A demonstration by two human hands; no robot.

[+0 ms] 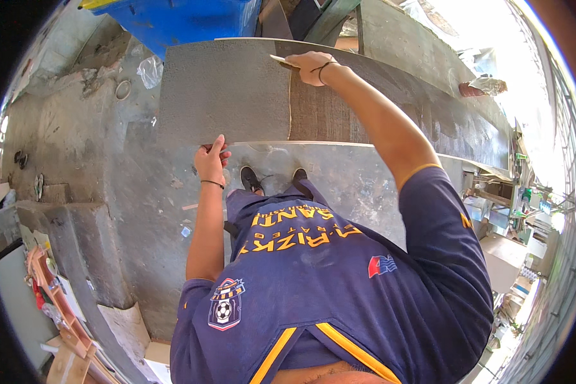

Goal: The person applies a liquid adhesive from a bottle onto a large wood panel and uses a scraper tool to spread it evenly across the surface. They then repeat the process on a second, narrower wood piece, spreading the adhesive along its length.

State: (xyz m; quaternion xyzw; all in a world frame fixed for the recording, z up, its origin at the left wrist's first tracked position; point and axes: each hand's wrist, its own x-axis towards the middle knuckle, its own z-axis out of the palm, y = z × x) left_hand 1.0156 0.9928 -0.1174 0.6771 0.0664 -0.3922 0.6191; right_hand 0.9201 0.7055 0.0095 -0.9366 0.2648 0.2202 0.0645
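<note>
A long board (358,121) lies across in front of me, its right part dark brown and partly wet-looking. Its left part shows a rough grey surface (224,89), meeting the brown at a straight seam. My right hand (310,67) reaches to the far end of that seam, closed on a thin pale flat tool (280,59) whose exact kind I cannot make out. At the board's near edge is my left hand (211,160), its fingers curled and its thumb reaching over the edge; nothing shows in it.
Beyond the board stands a blue bin (185,22). A crumpled plastic bag (150,72) lies on the stained concrete floor (153,224), left of the board. Wooden pieces (70,313) lie at lower left. Cluttered shelves (505,256) stand to the right.
</note>
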